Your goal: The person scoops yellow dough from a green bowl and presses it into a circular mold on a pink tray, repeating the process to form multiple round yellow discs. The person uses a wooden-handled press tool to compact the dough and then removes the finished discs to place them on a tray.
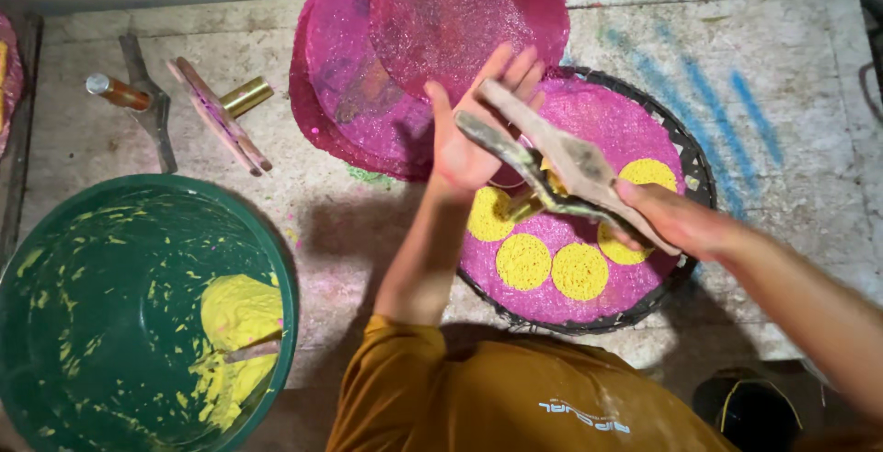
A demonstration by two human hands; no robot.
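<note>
Green plastic forms the bucket (55, 323) at the near left, with a lump of yellow paste (241, 314) held against its right wall. Beyond it, on the stained stone slab (791, 38), a metal tool (152, 112), two pink-stained sticks (221, 116) and a small brass tube (246, 96) are laid out. Magenta glittery sheets (405, 57) are stacked at the far middle. The left hand (469, 130) is spread flat and wide, its palm pressed against the tip of wooden tongs (552, 162). These tongs are gripped by the right hand (676, 217) above a round black tray (701, 176), on which a magenta disc (607, 121) dotted with yellow circles (522, 262) is laid
</note>
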